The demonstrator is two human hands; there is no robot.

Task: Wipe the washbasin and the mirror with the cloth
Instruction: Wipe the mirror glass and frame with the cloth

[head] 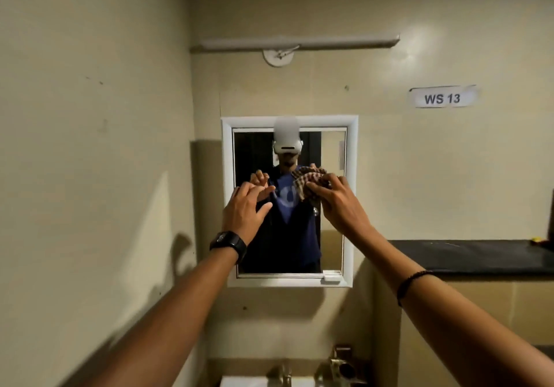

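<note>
A small mirror (332, 248) in a white frame hangs on the beige wall ahead. My right hand (337, 203) presses a brown checked cloth (308, 181) against the glass near its upper right. My left hand (244, 209), with a black watch on the wrist, hovers at the mirror's left edge with fingers spread and nothing in it. The white washbasin (239, 382) shows only as a sliver at the bottom edge, below the mirror. The glass reflects a person with both hands raised.
A metal tap (284, 371) and a second metal fitting (341, 362) stand above the basin. A dark counter (479, 256) runs along the right wall. A tube light (296, 43) is mounted above the mirror, and a "WS 13" label (442, 98) sits at upper right.
</note>
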